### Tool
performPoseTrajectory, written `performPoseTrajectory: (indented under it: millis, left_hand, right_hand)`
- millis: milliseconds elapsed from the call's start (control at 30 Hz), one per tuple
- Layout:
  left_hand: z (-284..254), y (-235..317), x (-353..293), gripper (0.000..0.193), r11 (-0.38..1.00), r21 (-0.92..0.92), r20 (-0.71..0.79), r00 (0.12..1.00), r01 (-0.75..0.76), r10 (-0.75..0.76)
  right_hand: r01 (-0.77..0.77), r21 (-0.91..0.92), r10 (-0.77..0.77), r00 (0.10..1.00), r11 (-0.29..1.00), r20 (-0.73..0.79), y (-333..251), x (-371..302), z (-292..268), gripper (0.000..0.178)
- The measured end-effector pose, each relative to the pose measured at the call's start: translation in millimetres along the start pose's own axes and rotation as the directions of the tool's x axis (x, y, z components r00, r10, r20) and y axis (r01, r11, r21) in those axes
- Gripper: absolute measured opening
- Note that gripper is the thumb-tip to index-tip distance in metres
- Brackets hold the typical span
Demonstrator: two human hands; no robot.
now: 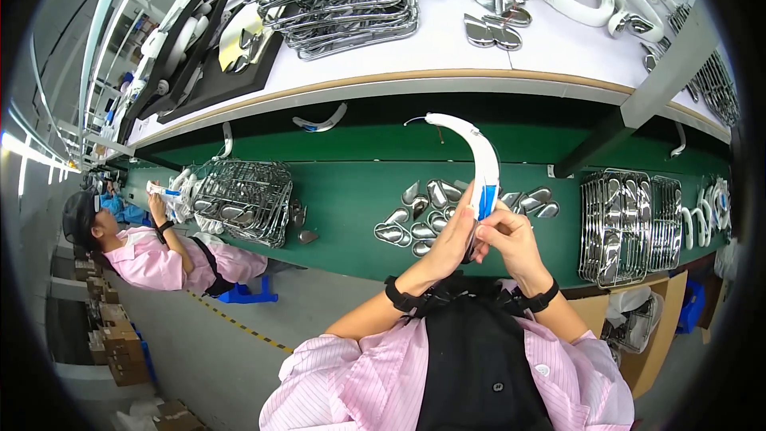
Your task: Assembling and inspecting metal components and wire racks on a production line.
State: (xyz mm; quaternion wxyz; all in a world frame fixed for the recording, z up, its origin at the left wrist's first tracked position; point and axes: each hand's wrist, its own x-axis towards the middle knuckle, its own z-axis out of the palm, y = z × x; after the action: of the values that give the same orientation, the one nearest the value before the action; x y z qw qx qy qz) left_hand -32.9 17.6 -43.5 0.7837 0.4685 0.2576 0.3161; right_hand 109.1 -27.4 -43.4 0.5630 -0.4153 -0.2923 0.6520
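A white curved plastic housing with a patch of blue film near its lower end stands raised in front of me, a thin wire trailing from its upper tip. My left hand is closed around its lower part. At that same lower end, my right hand is closed in a pinch; what lies between its fingertips is hidden. Beyond my hands, several shiny chrome teardrop-shaped parts lie loose on the green work surface, with more chrome pieces to the right.
Wire racks of chrome parts stand right and left. White curved pieces line the far right. A white shelf with a grey post overhangs the bench. A co-worker handles a white part at left. An open cardboard box sits lower right.
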Motion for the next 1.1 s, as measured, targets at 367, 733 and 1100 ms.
performPoseTrajectory:
  millis: [367,733,1100]
  left_hand:
    - [-110.6,-82.2,37.5,0.069,0.865,0.143,-0.152,0.875,0.480,-0.460]
    - [-245.9,-99.9,177.5,0.062,0.521,0.838,-0.112,0.986,0.161,-0.125]
    - [-348.0,-99.0,183.7,0.030,-0.147,0.931,-0.304,0.932,0.335,0.199]
  right_hand:
    - [-0.138,-0.959,-0.029,0.988,0.246,-0.149,72.0,25.6,-155.6,0.028]
    - [-0.303,-0.951,-0.413,0.860,0.056,-0.299,112.3,22.1,-250.6,0.053]
    - [-0.342,-0.940,-0.402,0.864,-0.024,-0.304,135.9,7.7,-251.5,0.019]
